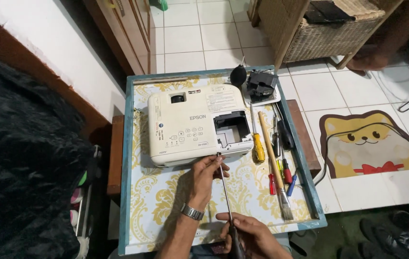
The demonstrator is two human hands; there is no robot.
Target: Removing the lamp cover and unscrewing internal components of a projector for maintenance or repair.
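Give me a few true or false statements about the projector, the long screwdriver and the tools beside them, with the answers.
1. The white projector lies on the patterned table. True.
2. The left hand steadies the long screwdriver near its tip. True.
3. The right hand rests on the brush. False: it holds the screwdriver's handle end.
4. The spare tools lie left of the projector. False: they lie to its right.
5. The black air blower sits beyond the projector. True.

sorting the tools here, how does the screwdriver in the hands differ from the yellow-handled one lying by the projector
The long screwdriver is held by both hands, tip at the projector's front edge; the yellow-handled screwdriver lies untouched on the table. The held one has a dark handle and a much longer shaft; the other's handle is yellow. The left hand steadies the shaft, the right hand grips the handle. Both have slim metal shafts.
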